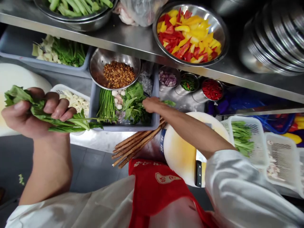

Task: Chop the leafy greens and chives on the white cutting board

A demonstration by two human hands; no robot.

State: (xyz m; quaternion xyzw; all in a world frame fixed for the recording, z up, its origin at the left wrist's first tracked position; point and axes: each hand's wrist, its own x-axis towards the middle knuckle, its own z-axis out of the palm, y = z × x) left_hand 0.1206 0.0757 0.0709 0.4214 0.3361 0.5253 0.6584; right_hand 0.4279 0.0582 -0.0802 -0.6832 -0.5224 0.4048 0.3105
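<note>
My left hand (45, 115) is raised at the left, its fingers wrapped around a bunch of leafy green stalks (80, 122). The stalks' thin ends point right, in front of a grey bin (124, 127). My right hand (151, 104) reaches over the bin's right side, closed at the leafy greens (133, 103) there; its fingertips are partly hidden. A green leaf (169, 103) shows just beyond that wrist. Also in the bin are thin green stems (105, 104) and white garlic bulbs (118, 106). A steel bowl of brown chopped bits (118, 74) rests over the bin's back.
Long brown roots (136, 145) lie before the bin. A cleaver (199, 169) rests on the round cutting board (180, 152). Above, a steel shelf (133, 44) holds a bowl of cut peppers (190, 34). Plastic baskets (260, 148) stand right; another cutting board (14, 76) is left.
</note>
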